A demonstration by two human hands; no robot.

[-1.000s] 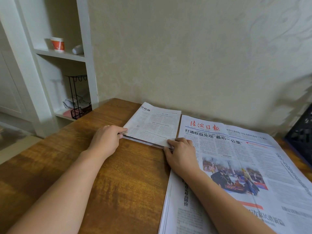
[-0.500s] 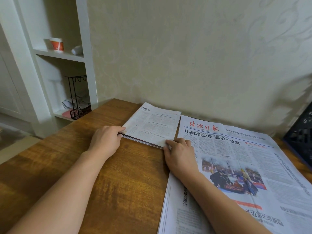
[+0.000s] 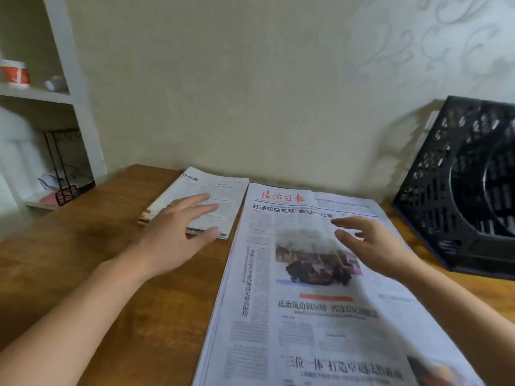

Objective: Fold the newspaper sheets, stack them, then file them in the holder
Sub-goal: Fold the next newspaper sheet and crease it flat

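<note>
Left hand (image 3: 178, 232): fingers spread, palm down, over the near right corner of the folded newspaper stack (image 3: 203, 201). Contact unclear, motion blur; not gripping anything. Right hand (image 3: 370, 243): fingers loosely spread and slightly curled, holding nothing, above the upper middle of the unfolded newspaper pile (image 3: 312, 288), just right of the front-page photo. Can't tell if it touches the paper.

Folded stack lies flat on the wooden table (image 3: 92, 263), far side near the wall, its right edge just beside the open pile's top left corner. Open pile is flat, red masthead at the far end, and runs down to the near edge of view.

Black perforated file holder (image 3: 451, 190) sits on the table at far right against the wall, well apart from the folded stack, near the open pile's right edge.

White shelf unit (image 3: 69, 79) at left: red-and-white cup (image 3: 15, 73) on the upper shelf, black wire rack (image 3: 64, 168) below.
</note>
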